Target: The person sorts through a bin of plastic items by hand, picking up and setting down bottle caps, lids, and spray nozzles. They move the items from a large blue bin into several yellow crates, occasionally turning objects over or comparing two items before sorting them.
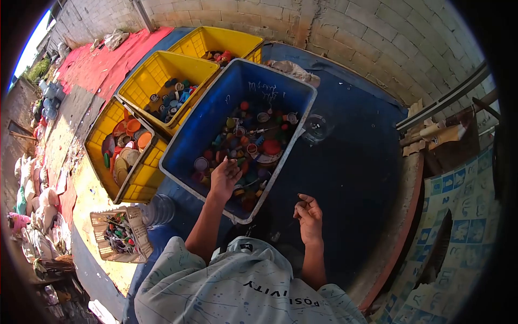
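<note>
The small caps and lids (pixel 237 143) lie in a loose heap inside the big blue tub (pixel 189 127). They are many colours, and more of them sit along the tub's right edge and by its near edge than by its far left corner. A flat red lid (pixel 271 147) lies near the middle of the right edge, and a purple cap (pixel 201 163) lies near the near left corner.

The left hand (pixel 220 181) reaches over the near edge, right above the caps. Its fingers are partly curled, and I cannot tell if they pinch a little cap or only point at one. It looks like the hand is in the middle of picking through the heap. Getting one cap out of there calls for a small, neat pinch, because the caps are all jumbled and touch each other.

The right hand (pixel 309 216) is up in the air, outside the tub, off its near right corner. Its fingers bend in too, and I cannot tell if they hold something tiny.

Next to the tub's left edge are three yellow crates. The near one (pixel 135 186) has orange and red lids, the middle one (pixel 145 70) has mostly blue caps, and the far one (pixel 229 35) has some red ones. A pale basket (pixel 143 232) of mixed bits sits off the near left corner, beside a clear jug (pixel 158 209). A round see-through thing (pixel 317 128) lies just outside the tub's right edge.
</note>
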